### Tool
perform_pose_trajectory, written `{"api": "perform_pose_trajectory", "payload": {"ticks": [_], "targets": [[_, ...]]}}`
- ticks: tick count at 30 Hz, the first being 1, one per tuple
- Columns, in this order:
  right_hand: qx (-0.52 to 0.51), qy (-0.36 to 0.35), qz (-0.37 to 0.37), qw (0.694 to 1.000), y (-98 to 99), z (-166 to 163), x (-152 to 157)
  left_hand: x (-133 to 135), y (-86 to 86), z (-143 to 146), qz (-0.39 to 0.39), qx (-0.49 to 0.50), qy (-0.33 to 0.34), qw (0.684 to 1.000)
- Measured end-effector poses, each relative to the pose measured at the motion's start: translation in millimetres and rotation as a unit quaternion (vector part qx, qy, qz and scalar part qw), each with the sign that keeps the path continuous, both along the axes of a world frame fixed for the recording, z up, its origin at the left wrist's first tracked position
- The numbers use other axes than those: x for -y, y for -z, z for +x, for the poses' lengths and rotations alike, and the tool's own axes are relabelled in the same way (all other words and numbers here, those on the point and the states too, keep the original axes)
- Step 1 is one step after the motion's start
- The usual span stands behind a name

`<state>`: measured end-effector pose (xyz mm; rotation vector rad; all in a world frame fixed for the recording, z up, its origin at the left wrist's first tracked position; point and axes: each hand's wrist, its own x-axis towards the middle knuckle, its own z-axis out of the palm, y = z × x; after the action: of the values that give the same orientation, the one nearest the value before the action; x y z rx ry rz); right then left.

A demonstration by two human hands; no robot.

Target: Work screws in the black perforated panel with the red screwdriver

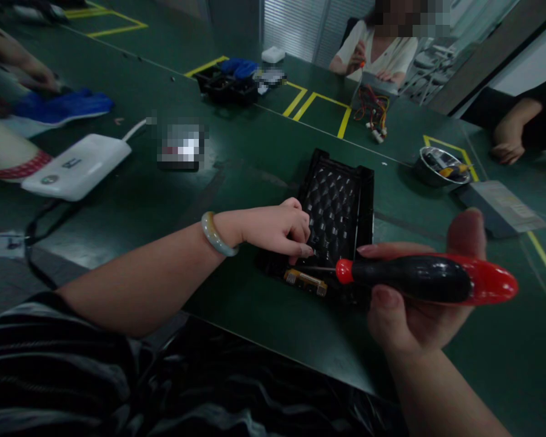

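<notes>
My right hand (404, 321) is shut around a red-and-black screwdriver (414, 278), whose thin metal shaft points left to the lower part of a black ribbed plastic casing (334, 206). My left hand (273, 229), with a pale jade bangle (216, 233) on its wrist, has curled fingers at the casing's lower left. Whether those fingertips hold something small is hidden. A small circuit board with a gold-coloured connector (306, 282) lies at the casing's near end, just below the shaft tip.
On the green workbench (264, 182) are a white device with a cable (75, 167), a steel bowl of parts (441, 167), loose coloured wires (373, 112) and a black tray with blue gloves (227, 82). Other people's arms and hands are at the far side and left.
</notes>
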<state>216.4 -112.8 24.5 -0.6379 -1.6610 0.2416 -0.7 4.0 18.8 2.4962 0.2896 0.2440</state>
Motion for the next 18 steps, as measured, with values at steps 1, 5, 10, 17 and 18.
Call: {"api": "perform_pose_trajectory", "payload": {"ticks": [1, 5, 10, 17, 18], "targets": [[-0.005, 0.001, 0.007, 1.000, 0.7, -1, -1, 0, 0.1, 0, 0.001, 0.001, 0.000, 1.000], [-0.012, 0.026, 0.025, 0.999, 3.5, 1, -6, 0, 0.8, 0, 0.004, 0.007, -0.002, 1.000], [0.039, -0.001, 0.015, 0.999, 1.0, 9, -10, 0, 1.7, 0, 0.006, 0.010, 0.000, 1.000], [0.020, 0.036, -0.013, 0.999, -2.1, 7, -6, 0, 0.9, 0, 0.006, 0.006, 0.000, 1.000], [0.017, 0.035, -0.009, 0.999, -1.8, 7, -5, 0, 0.7, 0, 0.006, 0.004, -0.001, 1.000]]}}
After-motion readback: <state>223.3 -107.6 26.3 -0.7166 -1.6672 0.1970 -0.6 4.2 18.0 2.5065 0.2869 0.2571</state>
